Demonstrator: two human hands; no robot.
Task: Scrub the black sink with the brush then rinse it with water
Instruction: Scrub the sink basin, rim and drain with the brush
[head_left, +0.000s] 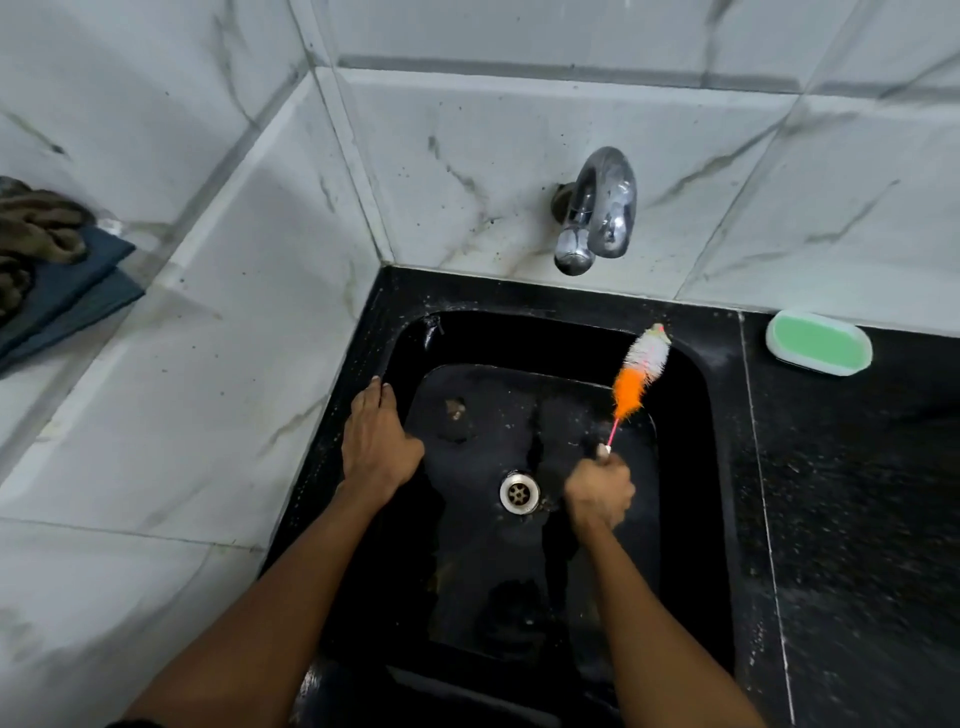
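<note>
While the scrubbing step appears to be in hand, the brush is listed first: a bottle-type brush with a thin pink wire stem, orange bristles below and white bristles at the tip. It is held aslant over the basin of the black sink, the bristle head toward 1 o'clock, at or near the far right wall; contact cannot be told. It is judged light, the bristles soft and springy, the stem thin and liable to bend under hard pressure; hold is best taken low on the stem end, where it is taken now. The right hand is curled round that stem end, just right of the drain. The left hand is laid with straight fingers on the sink's left rim at 9 o'clock, nothing being held.

The basin floor is recorded as wet-looking and probably slippery, with a small brownish scrap toward 11 o'clock of the drain. A chrome tap is mounted on the tiled wall at 12 o'clock; no water is seen running. A green soap in a white dish is set on the black bench at 2 o'clock. Folded cloths are noted on the left ledge at 10 o'clock.
</note>
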